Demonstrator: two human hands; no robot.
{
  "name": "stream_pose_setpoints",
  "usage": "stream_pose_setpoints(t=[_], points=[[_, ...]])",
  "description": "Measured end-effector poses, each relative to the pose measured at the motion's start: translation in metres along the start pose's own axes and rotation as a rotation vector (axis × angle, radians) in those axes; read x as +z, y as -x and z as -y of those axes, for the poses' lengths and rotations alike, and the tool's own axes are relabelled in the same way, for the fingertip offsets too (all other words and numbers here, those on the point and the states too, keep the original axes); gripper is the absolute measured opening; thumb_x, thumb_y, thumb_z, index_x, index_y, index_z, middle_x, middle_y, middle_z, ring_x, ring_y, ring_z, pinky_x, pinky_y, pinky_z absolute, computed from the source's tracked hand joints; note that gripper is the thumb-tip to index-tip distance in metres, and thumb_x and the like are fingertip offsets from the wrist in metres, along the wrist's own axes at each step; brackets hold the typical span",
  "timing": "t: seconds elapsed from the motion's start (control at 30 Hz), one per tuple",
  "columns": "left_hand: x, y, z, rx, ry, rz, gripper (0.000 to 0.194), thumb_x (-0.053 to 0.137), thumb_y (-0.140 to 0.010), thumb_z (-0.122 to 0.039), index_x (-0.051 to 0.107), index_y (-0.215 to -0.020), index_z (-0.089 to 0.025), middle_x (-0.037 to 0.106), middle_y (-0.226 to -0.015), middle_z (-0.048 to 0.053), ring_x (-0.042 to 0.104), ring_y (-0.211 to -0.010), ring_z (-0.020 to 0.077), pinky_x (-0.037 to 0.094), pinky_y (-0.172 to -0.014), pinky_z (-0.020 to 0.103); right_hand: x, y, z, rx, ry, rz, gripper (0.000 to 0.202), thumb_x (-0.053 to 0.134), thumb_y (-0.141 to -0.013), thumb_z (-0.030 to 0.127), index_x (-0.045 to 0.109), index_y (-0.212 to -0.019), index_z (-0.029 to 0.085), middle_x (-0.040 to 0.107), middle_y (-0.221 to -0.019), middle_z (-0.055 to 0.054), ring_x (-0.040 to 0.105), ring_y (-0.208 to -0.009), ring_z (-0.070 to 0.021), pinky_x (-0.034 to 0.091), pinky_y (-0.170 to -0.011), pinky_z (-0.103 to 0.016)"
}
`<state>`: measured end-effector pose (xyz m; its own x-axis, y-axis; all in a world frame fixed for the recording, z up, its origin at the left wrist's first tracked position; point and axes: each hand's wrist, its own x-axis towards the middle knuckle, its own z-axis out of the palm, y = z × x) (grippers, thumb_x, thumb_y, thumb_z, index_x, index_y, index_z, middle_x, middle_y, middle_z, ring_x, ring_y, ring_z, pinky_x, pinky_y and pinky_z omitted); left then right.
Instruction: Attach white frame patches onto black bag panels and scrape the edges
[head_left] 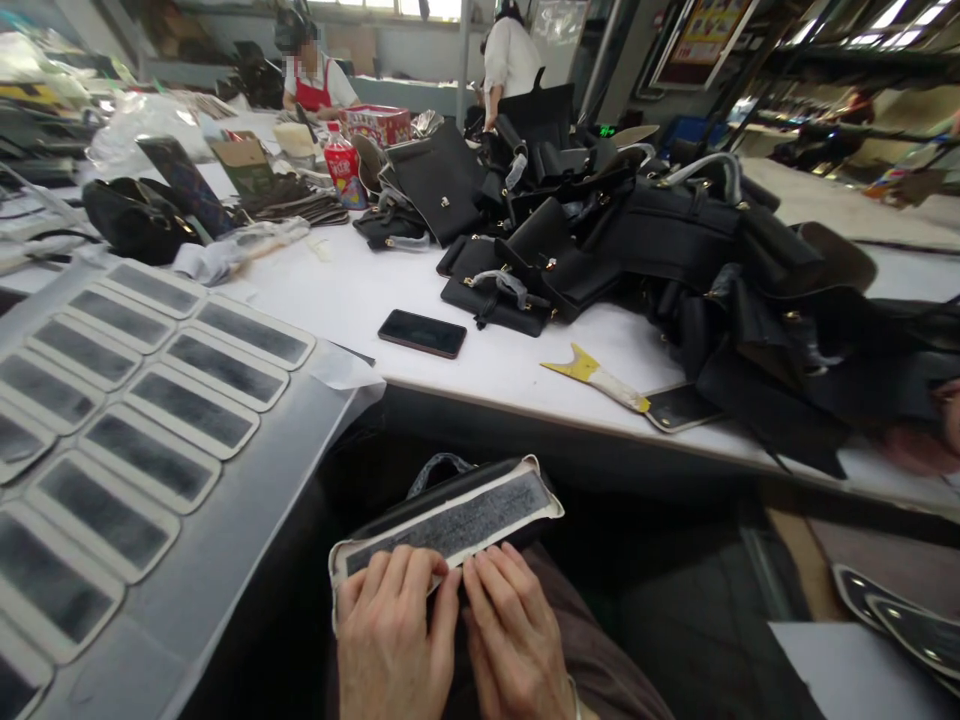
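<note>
A black bag (pixel 465 516) lies across my lap, its base panel with a grey centre and pale rim facing up. My left hand (pixel 394 635) grips the near edge of that panel left of its middle, fingers bent over the rim. Right beside it, my right hand (pixel 517 630) pinches the same edge, its fingers pressed together. The two hands nearly touch at the thumb and fingertips. A clear-wrapped handle (pixel 439 470) sticks out behind the bag.
Rows of pale-rimmed dark panels (pixel 191 405) cover a board at left. On the white table (pixel 315 290) are a phone (pixel 422 333), a yellow-ended tool (pixel 592 375), a red bottle (pixel 344 168) and piled black bags (pixel 660 230). Two people are behind.
</note>
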<state>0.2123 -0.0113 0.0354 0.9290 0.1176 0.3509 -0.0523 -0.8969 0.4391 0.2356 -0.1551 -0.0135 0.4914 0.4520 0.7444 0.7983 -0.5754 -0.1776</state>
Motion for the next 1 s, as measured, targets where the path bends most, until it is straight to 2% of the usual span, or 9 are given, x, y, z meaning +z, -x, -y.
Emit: stream_pose_setpoints(t=[0.3, 0.47, 0.6, 0.67, 0.73, 0.83, 0.9, 0.97, 1.0], points=[[-0.006, 0.013, 0.027, 0.063, -0.100, -0.093, 0.006, 0.060, -0.088, -0.025, 0.056, -0.088, -0.021, 0.064, -0.083, 0.001, 0.058, -0.082, 0.0213, 0.030, -0.080, 0.038, 0.010, -0.006, 0.017, -0.024, -0.072, 0.024, 0.036, 0.043, -0.087, 0.001, 0.063, -0.116, -0.003, 0.062, -0.118, -0.017, 0.048, -0.122, -0.0288, 0.043, -0.101, -0.043], [-0.003, 0.023, 0.040, 0.057, -0.139, -0.209, 0.015, 0.063, -0.085, -0.030, 0.057, -0.097, -0.022, 0.063, -0.108, 0.008, 0.056, -0.103, 0.0280, 0.030, -0.091, 0.045, 0.015, -0.005, 0.022, -0.044, -0.091, 0.029, 0.035, 0.043, -0.087, 0.002, 0.062, -0.117, -0.002, 0.061, -0.120, -0.017, 0.048, -0.123, -0.0285, 0.041, -0.103, -0.043], [0.004, 0.032, 0.050, -0.004, 0.002, -0.303, 0.018, 0.063, -0.085, -0.028, 0.056, -0.101, -0.022, 0.054, -0.129, 0.012, 0.047, -0.123, 0.0293, 0.021, -0.111, 0.050, 0.022, -0.003, 0.025, -0.066, -0.108, 0.031, 0.035, 0.044, -0.088, 0.001, 0.062, -0.117, -0.001, 0.062, -0.121, -0.016, 0.048, -0.122, -0.0275, 0.039, -0.105, -0.042], [0.009, 0.040, 0.055, -0.111, 0.139, -0.327, 0.030, 0.064, -0.085, -0.029, 0.053, -0.112, -0.022, 0.046, -0.140, 0.012, 0.041, -0.131, 0.0284, 0.017, -0.116, 0.049, 0.026, -0.003, 0.027, -0.080, -0.120, 0.029, 0.034, 0.045, -0.088, 0.001, 0.063, -0.116, 0.000, 0.062, -0.119, -0.015, 0.048, -0.121, -0.0268, 0.038, -0.107, -0.042], [0.015, 0.050, 0.059, -0.275, 0.315, -0.337, 0.048, 0.068, -0.083, -0.032, 0.047, -0.126, -0.025, 0.037, -0.148, 0.010, 0.036, -0.137, 0.0286, 0.020, -0.117, 0.048, 0.028, -0.003, 0.029, -0.104, -0.134, 0.033, 0.033, 0.045, -0.089, 0.002, 0.065, -0.115, 0.000, 0.063, -0.118, -0.014, 0.049, -0.120, -0.0258, 0.036, -0.109, -0.042], [0.027, 0.066, 0.066, -0.561, 0.753, -0.352, 0.069, 0.069, -0.082, -0.041, 0.035, -0.141, -0.032, 0.029, -0.155, 0.005, 0.030, -0.142, 0.0274, 0.024, -0.118, 0.045, 0.031, -0.005, 0.032, -0.127, -0.134, 0.050, 0.033, 0.045, -0.089, 0.004, 0.066, -0.114, 0.002, 0.064, -0.117, -0.012, 0.049, -0.118, -0.0249, 0.033, -0.111, -0.041], [0.040, 0.075, 0.071, -0.802, 1.181, -0.362, 0.066, 0.060, -0.086, -0.054, 0.034, -0.143, -0.035, 0.033, -0.154, 0.003, 0.030, -0.142, 0.0250, 0.023, -0.119, 0.044, 0.031, -0.006, 0.034, -0.123, -0.124, 0.055, 0.033, 0.047, -0.089, 0.005, 0.067, -0.115, 0.004, 0.064, -0.116, -0.011, 0.048, -0.117, -0.0251, 0.031, -0.112, -0.041], [0.056, 0.078, 0.075, -1.000, 1.530, -0.325, 0.062, 0.048, -0.088, -0.065, 0.044, -0.138, -0.030, 0.047, -0.145, 0.007, 0.039, -0.138, 0.0268, 0.029, -0.117, 0.046, 0.031, -0.007, 0.036, -0.120, -0.115, 0.059, 0.033, 0.047, -0.089, 0.006, 0.068, -0.115, 0.006, 0.063, -0.118, -0.011, 0.047, -0.117, -0.0260, 0.030, -0.112, -0.041], [0.064, 0.077, 0.076, -1.051, 1.635, -0.292, 0.062, 0.044, -0.088, -0.067, 0.051, -0.133, -0.025, 0.055, -0.137, 0.011, 0.045, -0.134, 0.0288, 0.033, -0.115, 0.048, 0.031, -0.008, 0.037, -0.122, -0.111, 0.062, 0.034, 0.046, -0.090, 0.007, 0.068, -0.115, 0.007, 0.063, -0.118, -0.011, 0.047, -0.117, -0.0265, 0.029, -0.111, -0.042]])
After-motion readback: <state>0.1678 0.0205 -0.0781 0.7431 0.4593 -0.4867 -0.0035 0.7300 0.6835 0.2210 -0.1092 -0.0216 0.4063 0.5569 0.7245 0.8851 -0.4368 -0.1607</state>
